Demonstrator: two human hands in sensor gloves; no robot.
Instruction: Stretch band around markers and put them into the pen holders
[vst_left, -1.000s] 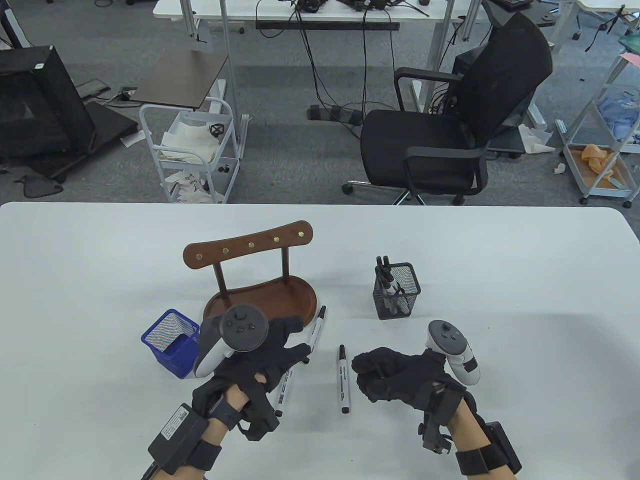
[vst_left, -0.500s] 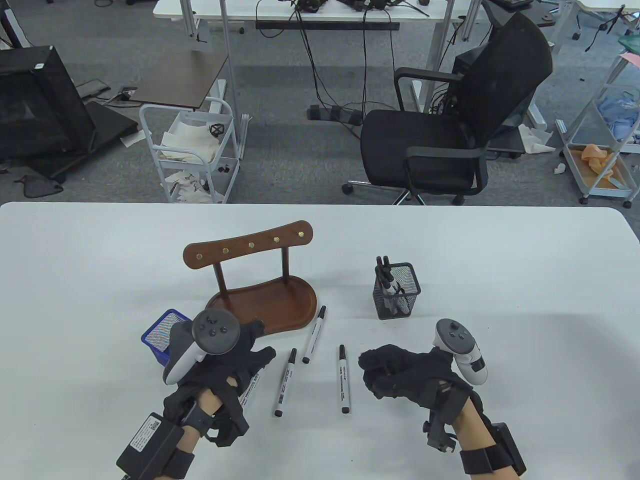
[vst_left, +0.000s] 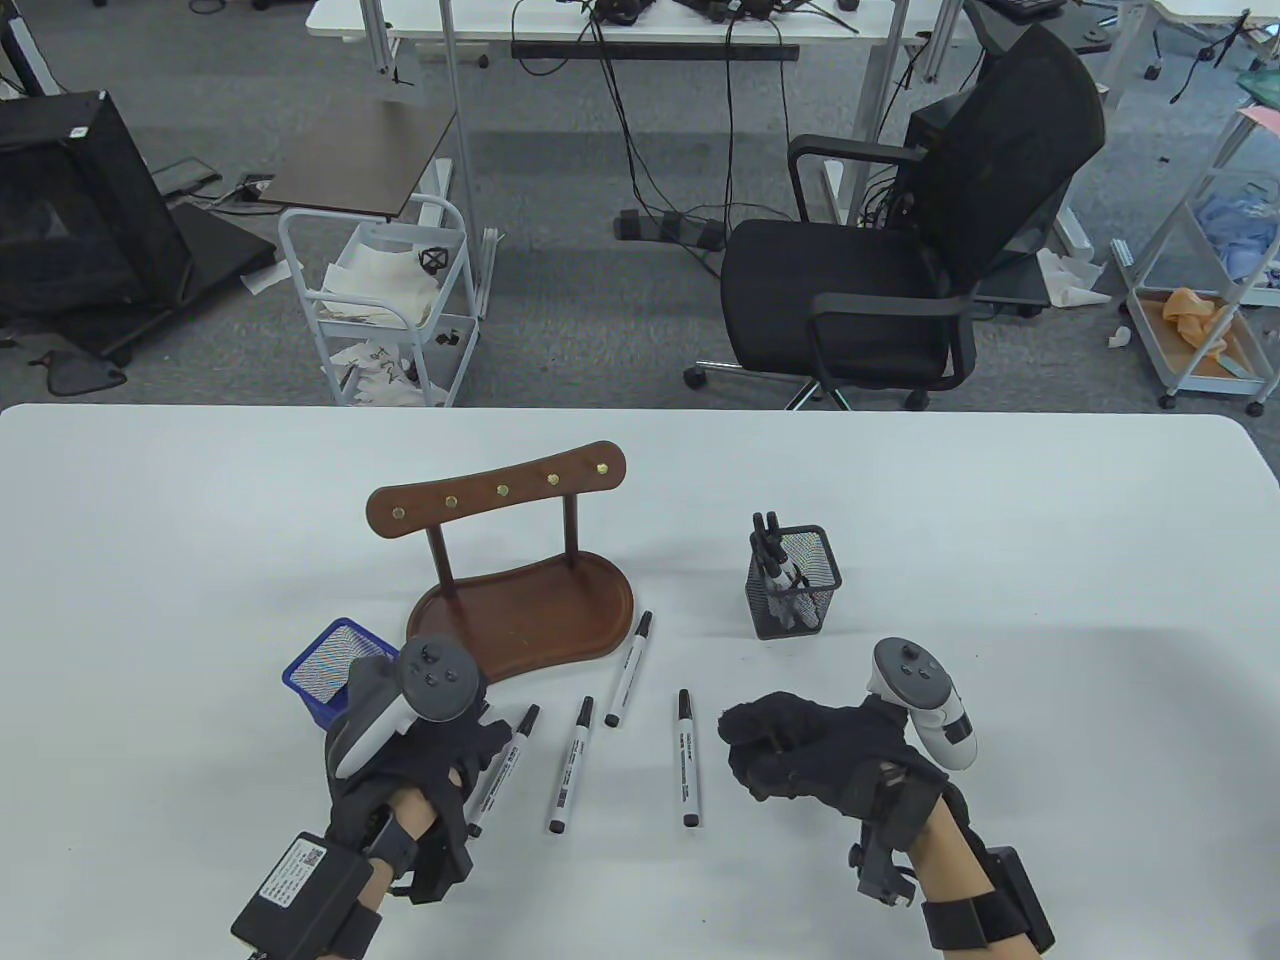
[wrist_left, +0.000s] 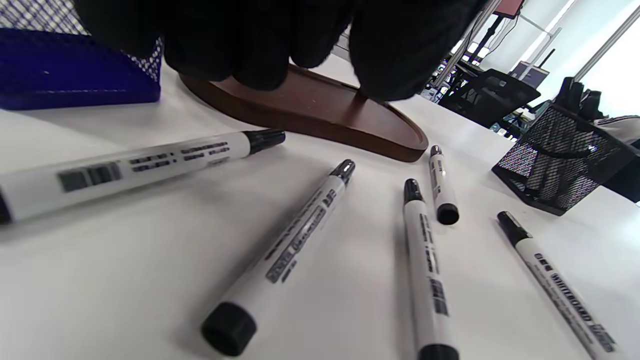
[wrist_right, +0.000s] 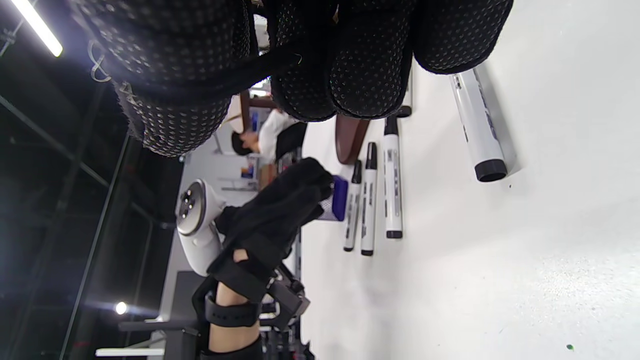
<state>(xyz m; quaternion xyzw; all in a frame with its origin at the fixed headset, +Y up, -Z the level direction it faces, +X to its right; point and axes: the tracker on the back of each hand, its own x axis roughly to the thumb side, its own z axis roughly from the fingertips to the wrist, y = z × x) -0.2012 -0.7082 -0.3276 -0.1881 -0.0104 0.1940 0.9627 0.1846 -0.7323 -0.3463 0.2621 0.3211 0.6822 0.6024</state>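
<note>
On the white table (vst_left: 200, 520), four loose markers (vst_left: 571, 765) lie toward the near edge awaiting gathering and banding, as the left hand (vst_left: 425, 745), now drawn back and empty-fingered, must collect them while the right hand (vst_left: 790, 745) stays curled, seemingly pinching the band.

On the table (vst_left: 200, 520), the stand (vst_left: 520, 610) is the landmark. Left of its front stands one holder (vst_left: 325, 675); to its right stands another holder (vst_left: 795, 585) with markers (vst_left: 770, 545) in it. Before the stand lie four loose markers (vst_left: 575, 765) in a row, the rightmost (vst_left: 688, 757) well apart from the stand.
</note>
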